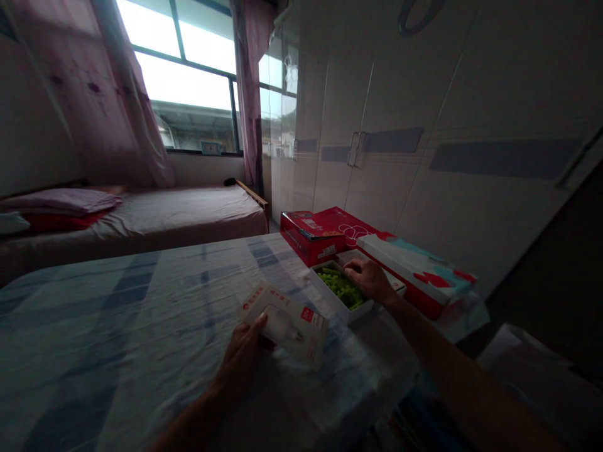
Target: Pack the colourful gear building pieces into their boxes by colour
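Note:
My left hand (249,339) grips a white light bulb box (288,323) by its near left side, thumb on top. The box has a printed bulb picture and red lettering, and is tilted above the bedspread. Farther right, my right hand (367,276) is over the right side of an open white box (348,314). Many small bright green pieces (336,285) fill that box; their kind is too dark to make out. The right fingers are curled down at the box's edge, and what is between them is hidden.
Beyond the open box lie a red box (313,238) and a long white, red and blue box (419,270). They sit on a blue-and-white checked bedspread (164,314). White wardrobe doors (377,125) rise behind. Another bed (188,210) stands under the window.

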